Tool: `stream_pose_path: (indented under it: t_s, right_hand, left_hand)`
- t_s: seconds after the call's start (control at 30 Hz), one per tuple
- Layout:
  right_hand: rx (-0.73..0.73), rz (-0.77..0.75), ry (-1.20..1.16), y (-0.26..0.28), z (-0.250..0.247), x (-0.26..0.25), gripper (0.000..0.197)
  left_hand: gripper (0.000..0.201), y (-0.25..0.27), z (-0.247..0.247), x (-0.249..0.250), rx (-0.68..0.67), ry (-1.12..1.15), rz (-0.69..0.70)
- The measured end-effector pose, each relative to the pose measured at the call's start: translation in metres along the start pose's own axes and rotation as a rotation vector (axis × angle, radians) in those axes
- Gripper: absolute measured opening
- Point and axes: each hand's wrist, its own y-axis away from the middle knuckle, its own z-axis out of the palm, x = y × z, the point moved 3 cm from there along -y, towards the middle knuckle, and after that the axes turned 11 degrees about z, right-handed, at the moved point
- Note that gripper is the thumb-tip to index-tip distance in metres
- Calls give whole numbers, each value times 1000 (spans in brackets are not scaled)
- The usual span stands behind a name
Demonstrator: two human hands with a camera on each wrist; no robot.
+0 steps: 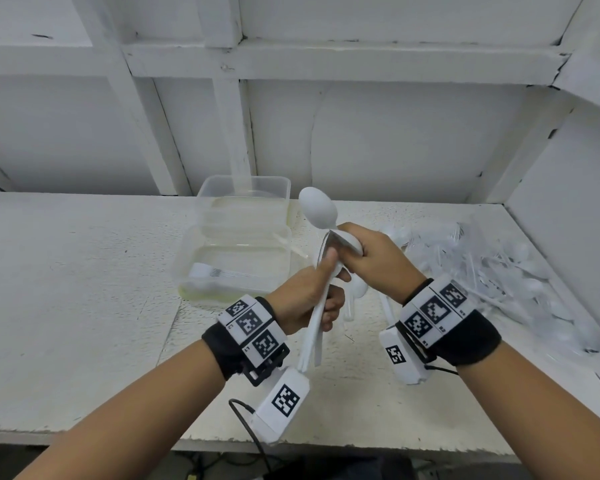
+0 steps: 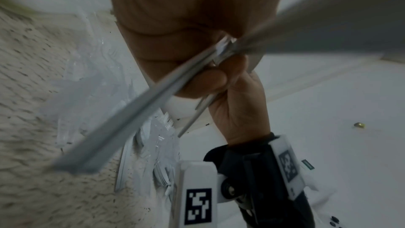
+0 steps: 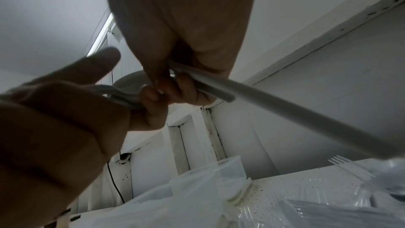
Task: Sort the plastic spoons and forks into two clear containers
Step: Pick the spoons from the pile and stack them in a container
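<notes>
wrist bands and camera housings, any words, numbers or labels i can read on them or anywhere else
No readable words or brand names anywhere.
Left wrist band: black-and-white square code markers, with tiny characters beside them too small to read.
Right wrist band: the same, small print unreadable.
Green tag on the right wrist band: too blurred to read.

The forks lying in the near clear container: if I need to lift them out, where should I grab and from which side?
Probably take the forks by their handles, which run toward the right end of the near container, reaching down through its open top. The tines bunch at the left end and look awkward to pinch. Both hands are busy: the left hand grips a spoon bundle, and the right hand holds spoons.
</notes>
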Motion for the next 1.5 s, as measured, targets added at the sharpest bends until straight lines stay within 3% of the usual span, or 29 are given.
stream_pose_path:
  t_s: [0.1, 0.17, 0.4, 0.53, 0.67, 0.77, 0.9, 1.1, 1.23, 1.4, 1.5]
  right_hand:
    - [-63, 10, -115, 1, 0, -4, 11]
    - [-121, 11, -184, 1, 0, -5, 11]
    - [-87, 46, -193, -2, -6, 0, 7]
    - [-10, 139, -364, 0, -8, 4, 11]
    - [47, 186, -403, 11, 0, 9, 16]
    - [113, 201, -399, 19, 18, 13, 20]
    - [181, 177, -353, 21, 41, 15, 9]
    - [118, 207, -445, 21, 49, 10, 12]
    - [108, 177, -300, 22, 49, 9, 20]
    - [26, 113, 87, 25, 42, 12, 30]
    - [93, 41, 275, 28, 33, 6, 27]
  left_hand:
    - [32, 2, 2, 0, -27, -9, -9]
    - [26, 3, 2, -1, -25, -15, -24]
    - [31, 3, 3, -4, 24, 157, -45]
    - [33, -1, -10, -4, 176, 202, 13]
    - [34, -5, -23, -2, 372, 196, 151]
    - [30, -9, -26, -1, 442, 214, 236]
    - [29, -10, -26, -2, 433, 336, 290]
    - [36, -12, -23, -3, 359, 283, 301]
    - [44, -10, -21, -3, 312, 213, 286]
    - [35, -10, -25, -10, 335, 238, 223]
    - [34, -9, -26, -11, 348, 263, 214]
